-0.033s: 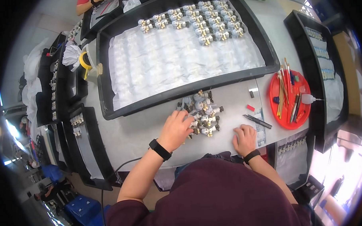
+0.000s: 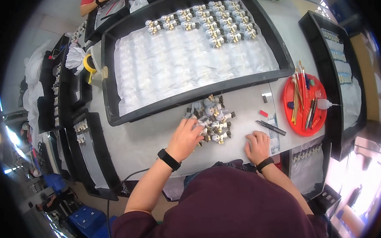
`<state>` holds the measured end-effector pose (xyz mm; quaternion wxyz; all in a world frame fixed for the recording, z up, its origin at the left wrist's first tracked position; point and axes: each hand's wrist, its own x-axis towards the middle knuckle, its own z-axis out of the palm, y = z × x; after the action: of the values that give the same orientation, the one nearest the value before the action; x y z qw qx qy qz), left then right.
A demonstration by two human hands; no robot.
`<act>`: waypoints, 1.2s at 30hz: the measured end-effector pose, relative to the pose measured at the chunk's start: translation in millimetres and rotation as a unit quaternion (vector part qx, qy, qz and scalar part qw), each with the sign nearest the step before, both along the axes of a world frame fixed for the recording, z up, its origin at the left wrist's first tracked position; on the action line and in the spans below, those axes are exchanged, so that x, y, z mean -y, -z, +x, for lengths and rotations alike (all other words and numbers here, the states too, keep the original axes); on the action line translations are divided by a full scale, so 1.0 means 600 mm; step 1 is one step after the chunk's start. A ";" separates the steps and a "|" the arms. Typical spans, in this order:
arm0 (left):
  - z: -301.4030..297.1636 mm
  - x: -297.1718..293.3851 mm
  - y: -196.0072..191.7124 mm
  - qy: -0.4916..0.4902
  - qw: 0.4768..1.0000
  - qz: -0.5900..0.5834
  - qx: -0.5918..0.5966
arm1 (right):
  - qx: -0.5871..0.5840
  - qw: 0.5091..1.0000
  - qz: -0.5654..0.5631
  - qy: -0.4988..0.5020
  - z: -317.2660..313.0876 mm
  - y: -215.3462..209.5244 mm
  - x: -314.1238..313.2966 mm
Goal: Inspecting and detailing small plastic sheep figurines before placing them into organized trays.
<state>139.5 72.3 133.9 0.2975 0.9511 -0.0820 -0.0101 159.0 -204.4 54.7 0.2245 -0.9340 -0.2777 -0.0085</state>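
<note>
Under most things, a wide pale counter (image 2: 141,141), maybe picked for having lots of room in 1 spot. At its far side, a big black tray (image 2: 177,103) with walls all round, likely to stop things from rolling out. Inside it, a soft white sheet (image 2: 188,64), probably to guard against scratches. Off to the sides, smaller black trays, 1 at the left (image 2: 106,159) and 1 at the right (image 2: 326,72), perhaps put there to leave the middle free. In the far part of the big tray, mostly to the right, neat rows of small figures (image 2: 227,23), lying down close together, likely to save space.

On the counter at the right, a round red plate (image 2: 287,94), handy for keeping tools in 1 place. Just on the near side of the big tray, a messy pile of figures (image 2: 217,117), probably heaped there to be close to both hands. At the pile's left edge, the left hand (image 2: 185,138), fingers bent and a bit apart, seemingly touching figures. Cannot tell if pinching any. Well to the right of the pile, the right hand (image 2: 258,147), resting on the counter, fingers loosely bent, thumb out, gripping nothing in sight, maybe just for balance.

On the plate, thin brushes (image 2: 298,90), likely for quick grabbing. Near the right hand, a dark pen-like tool (image 2: 270,127). Beyond that, a tiny red block (image 2: 263,113).
</note>
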 end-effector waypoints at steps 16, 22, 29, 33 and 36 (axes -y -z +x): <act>0.105 -0.109 -0.096 -0.067 0.990 -0.023 0.123 | -0.007 1.000 0.000 0.002 -0.007 0.001 0.006; 0.325 -0.253 -0.079 -0.099 0.985 0.116 0.079 | -0.005 1.000 -0.003 0.002 -0.008 0.002 0.004; 0.515 -0.306 0.017 -0.114 0.962 0.247 -0.035 | -0.042 0.999 -0.015 -0.001 -0.015 0.023 0.012; 0.559 -0.317 0.045 -0.104 0.941 0.291 -0.136 | -0.020 1.000 -0.024 0.001 -0.011 0.037 0.015; 0.567 -0.325 0.050 -0.092 0.939 0.290 -0.158 | -0.022 0.999 -0.029 0.001 -0.012 0.041 0.017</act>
<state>479.8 267.1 103.6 0.0171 0.9858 0.0607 -0.1558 151.7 -214.4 30.2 0.2035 -0.9403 -0.2721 0.0201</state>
